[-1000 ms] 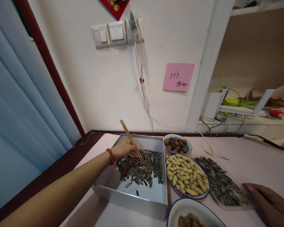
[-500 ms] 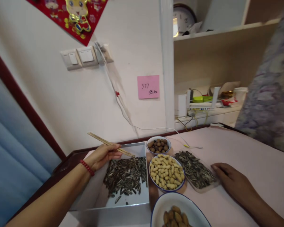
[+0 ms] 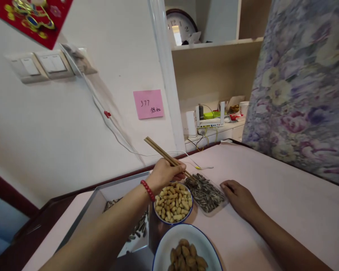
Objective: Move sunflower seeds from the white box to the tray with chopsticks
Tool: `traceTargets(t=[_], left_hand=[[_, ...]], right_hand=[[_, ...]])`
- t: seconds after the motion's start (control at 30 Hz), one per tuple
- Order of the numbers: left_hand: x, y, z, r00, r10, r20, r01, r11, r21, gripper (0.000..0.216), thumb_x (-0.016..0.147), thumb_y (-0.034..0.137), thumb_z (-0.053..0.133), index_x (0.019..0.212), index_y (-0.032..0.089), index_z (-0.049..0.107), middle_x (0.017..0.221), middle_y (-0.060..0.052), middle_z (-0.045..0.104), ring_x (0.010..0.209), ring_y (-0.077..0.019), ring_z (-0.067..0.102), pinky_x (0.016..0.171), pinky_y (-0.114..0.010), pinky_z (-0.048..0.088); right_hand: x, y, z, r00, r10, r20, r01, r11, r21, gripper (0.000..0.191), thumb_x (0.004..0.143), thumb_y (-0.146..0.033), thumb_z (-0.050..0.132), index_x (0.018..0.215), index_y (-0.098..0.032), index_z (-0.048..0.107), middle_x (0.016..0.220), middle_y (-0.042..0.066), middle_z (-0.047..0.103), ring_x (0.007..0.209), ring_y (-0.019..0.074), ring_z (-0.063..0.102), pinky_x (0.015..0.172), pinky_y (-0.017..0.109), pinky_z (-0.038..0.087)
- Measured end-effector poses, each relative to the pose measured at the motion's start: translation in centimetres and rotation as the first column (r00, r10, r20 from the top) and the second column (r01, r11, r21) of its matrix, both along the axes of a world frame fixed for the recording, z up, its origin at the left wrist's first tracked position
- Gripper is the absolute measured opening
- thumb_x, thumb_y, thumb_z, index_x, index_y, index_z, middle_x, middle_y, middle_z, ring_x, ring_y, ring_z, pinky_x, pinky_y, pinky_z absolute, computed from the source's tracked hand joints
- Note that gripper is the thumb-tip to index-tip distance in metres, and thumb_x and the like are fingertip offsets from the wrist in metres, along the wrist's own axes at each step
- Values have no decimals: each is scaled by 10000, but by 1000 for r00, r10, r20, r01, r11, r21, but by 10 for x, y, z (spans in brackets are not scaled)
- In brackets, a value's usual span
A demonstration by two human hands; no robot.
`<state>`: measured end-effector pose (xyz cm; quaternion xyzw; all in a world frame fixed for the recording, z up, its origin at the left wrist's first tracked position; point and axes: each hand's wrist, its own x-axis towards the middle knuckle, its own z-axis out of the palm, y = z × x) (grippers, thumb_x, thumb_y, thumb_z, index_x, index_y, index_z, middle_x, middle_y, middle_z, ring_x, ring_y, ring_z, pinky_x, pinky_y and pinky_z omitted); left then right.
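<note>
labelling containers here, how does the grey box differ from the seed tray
The grey box is larger and deep-walled; the seed tray is smaller and shallow. The box looks opaque, the tray see-through. Chopsticks in the left hand reach to the tray, not the box. Both hold dark striped seeds.

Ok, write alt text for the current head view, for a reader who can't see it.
A left hand holds chopsticks, tips at striped seeds in a clear tray; the right hand is at the tray's right side. Beside them on a pink-covered table stand a bowl of peanuts, another bowl of brown nuts and a box holding more seeds.
</note>
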<state>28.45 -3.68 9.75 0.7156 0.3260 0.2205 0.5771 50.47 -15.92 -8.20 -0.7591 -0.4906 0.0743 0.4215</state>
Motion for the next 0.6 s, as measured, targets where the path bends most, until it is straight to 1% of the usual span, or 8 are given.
traceTargets(t=[0.1,0.23,0.33,0.47,0.53,0.6], left_hand=[[-1,-4,-1,1000,-3,-16,3,1000,12,155,756,233,672,818,91,669,770,-106,716,610,-126,648,586,-220,512],[-25,0,12,999,24,21,-24,1000,18,235,740,303,700,856,100,673,758,-102,714,660,-161,663,635,-262,531],[-53,6,23,997,58,56,-61,996,59,280,727,332,718,873,97,677,794,-112,718,687,-179,668,682,-296,549],[-102,15,35,983,163,81,-171,980,105,296,722,345,727,889,107,672,824,-106,723,707,-181,668,691,-291,557],[-127,21,35,974,218,68,-225,968,116,296,721,355,727,887,116,670,820,-95,723,718,-181,670,700,-289,558],[-150,28,30,966,258,35,-260,959,114,310,722,371,723,890,118,666,818,-91,720,728,-184,672,713,-297,558]], right_hand=[[0,-1,1,1000,-2,-6,2,1000,1,359,855,-465,351,840,-227,619,905,41,638,869,193,571,772,318,427],[-2,-3,5,1000,6,-16,-6,1000,-11,363,856,-478,360,863,-225,620,919,42,641,875,196,572,774,318,434],[-2,-5,6,1000,-4,-21,3,1000,-20,386,844,-496,363,876,-218,628,931,50,650,886,208,580,788,328,443],[0,-5,3,999,-27,-27,26,999,-45,407,813,-528,386,882,-219,641,953,49,660,906,219,588,807,339,450],[2,-5,0,999,-40,-34,38,997,-62,423,797,-549,394,890,-219,642,969,51,663,922,231,588,821,354,449],[4,-5,-2,998,-54,-40,50,995,-83,444,779,-571,400,894,-218,642,981,55,665,936,248,587,831,375,447]])
